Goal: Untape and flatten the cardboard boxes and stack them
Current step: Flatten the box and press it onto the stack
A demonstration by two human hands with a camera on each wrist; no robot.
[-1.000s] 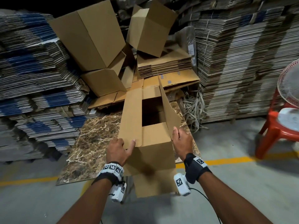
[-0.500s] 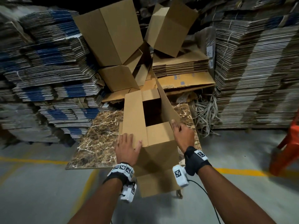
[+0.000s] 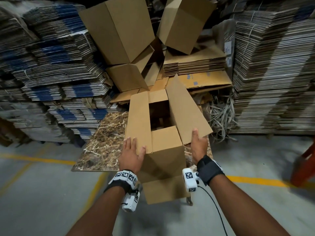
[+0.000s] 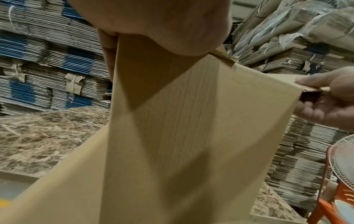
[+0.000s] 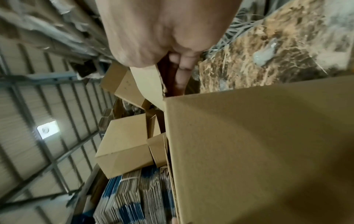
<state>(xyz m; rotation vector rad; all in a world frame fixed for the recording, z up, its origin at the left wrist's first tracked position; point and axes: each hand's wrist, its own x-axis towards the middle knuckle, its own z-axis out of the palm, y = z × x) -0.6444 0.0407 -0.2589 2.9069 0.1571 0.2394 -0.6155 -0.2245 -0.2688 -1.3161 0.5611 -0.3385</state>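
Observation:
A brown cardboard box [image 3: 163, 150] is held up in front of me over the near edge of a marble-patterned table [image 3: 105, 138], its top flaps spread open and the inside dark. My left hand [image 3: 132, 150] grips the near end of the left flap, thumb on top and fingers down its outer side. My right hand [image 3: 198, 143] pinches the near corner of the right flap, which leans outward; in the left wrist view the right hand [image 4: 329, 98] has its thumb above the edge and fingers below. The box wall [image 5: 258, 151] fills the right wrist view.
Several assembled boxes [image 3: 119, 31] are piled behind the table beside a stack of flattened ones [image 3: 196, 63]. Tall bundles of flat cardboard [image 3: 42, 65] wall both sides. Tangled strapping [image 3: 219, 116] lies at the right, and a red chair [image 3: 305, 164] stands on the grey floor.
The right flap has swung outward to the right with my right hand on it. My left hand has slid along the left flap, and my view has turned left.

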